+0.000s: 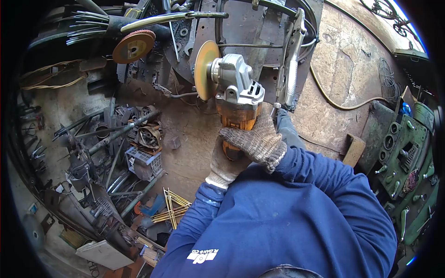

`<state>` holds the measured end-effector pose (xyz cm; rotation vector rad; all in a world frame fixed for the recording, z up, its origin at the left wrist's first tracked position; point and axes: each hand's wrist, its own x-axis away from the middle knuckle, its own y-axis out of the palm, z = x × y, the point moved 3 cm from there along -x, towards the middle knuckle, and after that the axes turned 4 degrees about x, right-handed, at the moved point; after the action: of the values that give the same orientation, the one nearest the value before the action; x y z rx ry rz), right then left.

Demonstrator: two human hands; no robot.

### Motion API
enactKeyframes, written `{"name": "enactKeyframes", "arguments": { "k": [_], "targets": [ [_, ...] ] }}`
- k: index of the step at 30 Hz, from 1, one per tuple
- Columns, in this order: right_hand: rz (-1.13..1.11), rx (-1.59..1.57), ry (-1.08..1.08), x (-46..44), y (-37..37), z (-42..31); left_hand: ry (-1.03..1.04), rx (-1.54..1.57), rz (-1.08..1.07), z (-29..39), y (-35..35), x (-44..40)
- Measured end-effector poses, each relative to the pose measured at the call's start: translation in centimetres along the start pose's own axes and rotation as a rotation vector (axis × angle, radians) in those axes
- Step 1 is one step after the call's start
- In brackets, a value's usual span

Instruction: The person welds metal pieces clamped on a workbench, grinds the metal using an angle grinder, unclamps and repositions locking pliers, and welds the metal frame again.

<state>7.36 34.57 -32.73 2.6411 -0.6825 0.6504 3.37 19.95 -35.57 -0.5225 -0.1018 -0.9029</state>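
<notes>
An angle grinder [238, 92] with a silver head and an orange body is held upright in front of my chest. Its yellowish disc [206, 70] faces left. My left hand [223, 157], in a knitted glove, is wrapped round the lower part of the orange body. Across that body lies my right hand [257, 139], gloved too, its fingers closed on the tool. Above, a cluttered metal workbench [250, 28] bears a second, reddish-brown disc [134, 47], a wrench [190, 42] and a long metal clamp [292, 65].
Scrap metal and pipes [113, 134] are piled on the left, with a grey crate [144, 160] and yellow rods [171, 206] nearby. A green machine [401, 157] with levers stands at the right. A hose [329, 98] crosses the concrete floor [343, 55].
</notes>
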Motion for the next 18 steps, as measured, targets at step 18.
{"name": "enactKeyframes", "arguments": {
  "k": [18],
  "targets": [
    [0.002, 0.008, -0.027, -0.2, 0.1, -0.5, 0.034, -0.035, -0.048, 0.3, -0.4, -0.2]
  ]
}}
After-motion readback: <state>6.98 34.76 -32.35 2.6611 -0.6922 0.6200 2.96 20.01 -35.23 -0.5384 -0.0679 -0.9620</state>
